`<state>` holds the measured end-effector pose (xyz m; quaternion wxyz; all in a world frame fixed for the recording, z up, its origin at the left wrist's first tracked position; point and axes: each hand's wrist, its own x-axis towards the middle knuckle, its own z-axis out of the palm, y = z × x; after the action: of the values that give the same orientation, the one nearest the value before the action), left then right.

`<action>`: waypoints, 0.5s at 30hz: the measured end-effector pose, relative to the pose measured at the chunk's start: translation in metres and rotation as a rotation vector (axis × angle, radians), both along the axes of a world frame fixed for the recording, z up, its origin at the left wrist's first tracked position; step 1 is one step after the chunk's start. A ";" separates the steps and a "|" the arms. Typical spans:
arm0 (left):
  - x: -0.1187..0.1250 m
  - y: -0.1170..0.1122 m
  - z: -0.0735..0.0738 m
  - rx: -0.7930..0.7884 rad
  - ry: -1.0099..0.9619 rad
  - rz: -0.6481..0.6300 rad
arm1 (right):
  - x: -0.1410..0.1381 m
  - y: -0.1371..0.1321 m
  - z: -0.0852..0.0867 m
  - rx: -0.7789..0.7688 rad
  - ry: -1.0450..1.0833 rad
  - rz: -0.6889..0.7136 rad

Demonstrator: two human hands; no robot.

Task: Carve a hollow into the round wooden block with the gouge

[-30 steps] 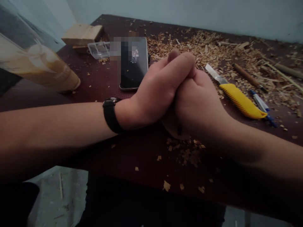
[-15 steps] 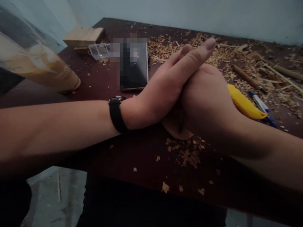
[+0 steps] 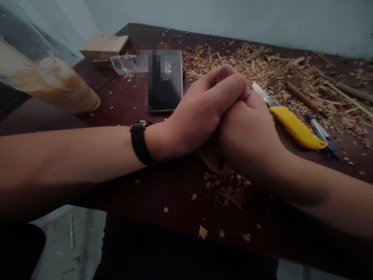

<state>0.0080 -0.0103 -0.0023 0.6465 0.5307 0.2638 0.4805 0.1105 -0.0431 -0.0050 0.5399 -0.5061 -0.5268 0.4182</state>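
Observation:
My left hand point(image 3: 201, 112), with a black watch point(image 3: 140, 142) on its wrist, is closed over my right hand point(image 3: 247, 132), its thumb folded across the top. My right hand is curled into a fist; whatever lies inside is hidden. Beneath both hands, partly covered, a pale rounded piece of wood point(image 3: 210, 160) rests on the table, with a small dark mark near its edge. Wood chips point(image 3: 233, 190) lie just in front of it. Right of the hands is a yellow-handled knife point(image 3: 297, 126), its blade pointing up and left.
On the dark red table point(image 3: 140, 202) lie a blue and white pen point(image 3: 320, 130), a wooden-handled tool point(image 3: 304, 97) and many shavings point(image 3: 247, 58). Farther left are a phone-like screen point(image 3: 167, 89), a clear plastic box point(image 3: 124, 64), a wood block point(image 3: 106, 46) and a tilted-looking drink cup point(image 3: 72, 91).
My left thumb, stretched out before, has folded down over my right hand. Both hands have shifted slightly left, uncovering the knife's blade.

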 end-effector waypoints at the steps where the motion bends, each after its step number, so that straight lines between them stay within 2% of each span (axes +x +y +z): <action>1: -0.001 0.001 -0.001 0.008 -0.002 0.010 | -0.002 -0.002 0.003 -0.039 0.037 -0.018; 5: -0.003 0.001 -0.001 0.018 0.024 0.030 | -0.006 -0.004 0.008 -0.090 0.042 -0.027; 10: -0.006 -0.004 -0.003 0.061 -0.057 0.054 | -0.003 -0.003 0.004 -0.060 0.011 0.071; 15: -0.005 -0.007 -0.011 0.057 -0.113 0.014 | 0.000 -0.002 0.012 -0.254 0.165 0.165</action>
<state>0.0026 -0.0168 -0.0133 0.6415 0.5190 0.2170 0.5215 0.1107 -0.0449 0.0066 0.4767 -0.4892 -0.4636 0.5644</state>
